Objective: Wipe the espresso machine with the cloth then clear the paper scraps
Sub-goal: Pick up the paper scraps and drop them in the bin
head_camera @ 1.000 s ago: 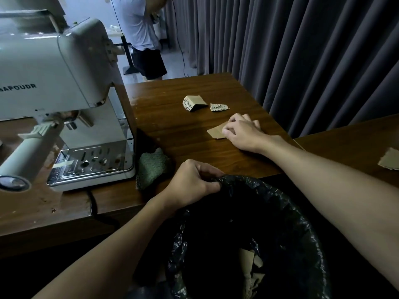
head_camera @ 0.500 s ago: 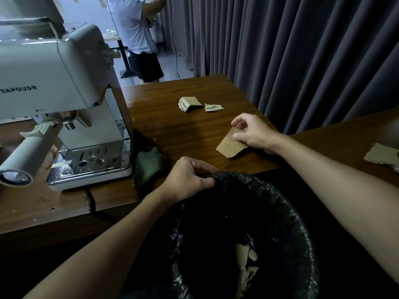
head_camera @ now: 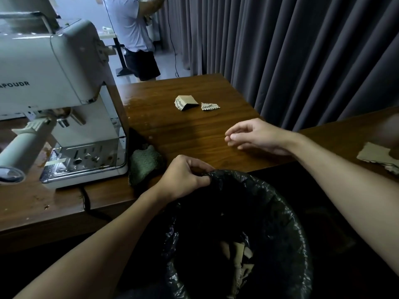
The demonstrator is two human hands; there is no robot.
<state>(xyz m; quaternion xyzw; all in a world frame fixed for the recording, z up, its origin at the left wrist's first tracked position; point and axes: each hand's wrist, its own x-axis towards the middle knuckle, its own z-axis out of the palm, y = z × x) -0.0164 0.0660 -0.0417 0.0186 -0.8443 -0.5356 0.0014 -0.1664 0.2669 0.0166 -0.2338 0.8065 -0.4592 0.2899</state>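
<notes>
The espresso machine (head_camera: 54, 72) walls off the left side of the table (head_camera: 194, 130), its portafilter handle (head_camera: 23, 145) jutting toward the near edge, and the green cloth (head_camera: 144, 162) lies bunched against the machine's right base. Right of that, open wood runs from the near edge to the folded scrap (head_camera: 186, 102) and the crumpled scrap (head_camera: 209, 106) at the far end; the right hand (head_camera: 257, 137) hovers over its near right part. The curtain (head_camera: 302, 50) hangs close behind the table's right edge. The black bag (head_camera: 269, 190) gapes just below the near edge, its far-left rim gripped by the left hand (head_camera: 183, 180), the rest of its mouth open from above
</notes>
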